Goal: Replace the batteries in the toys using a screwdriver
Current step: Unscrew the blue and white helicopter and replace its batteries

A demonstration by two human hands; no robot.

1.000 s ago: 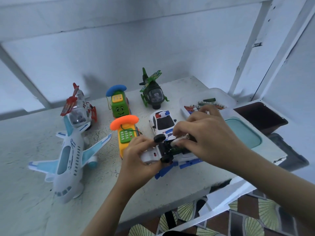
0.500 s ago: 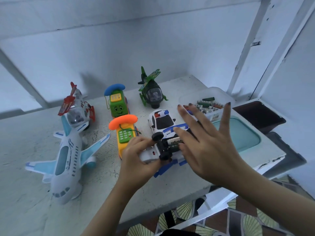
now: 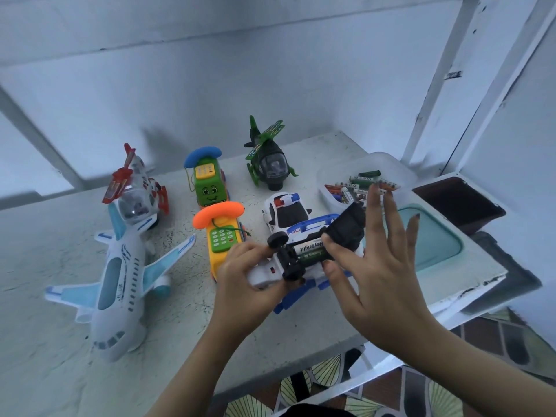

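Toy car (image 3: pixel 264 270) in left hand (image 3: pixel 240 284) grip, cover (image 3: pixel 346 230) in right hand (image 3: pixel 382 275)

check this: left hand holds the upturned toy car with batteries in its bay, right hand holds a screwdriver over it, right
Not quite. The right hand holds a black cover at its fingertips, not a screwdriver; no screwdriver shows in the head view. The rest stands: the left hand holds the upturned toy car with batteries in its bay.
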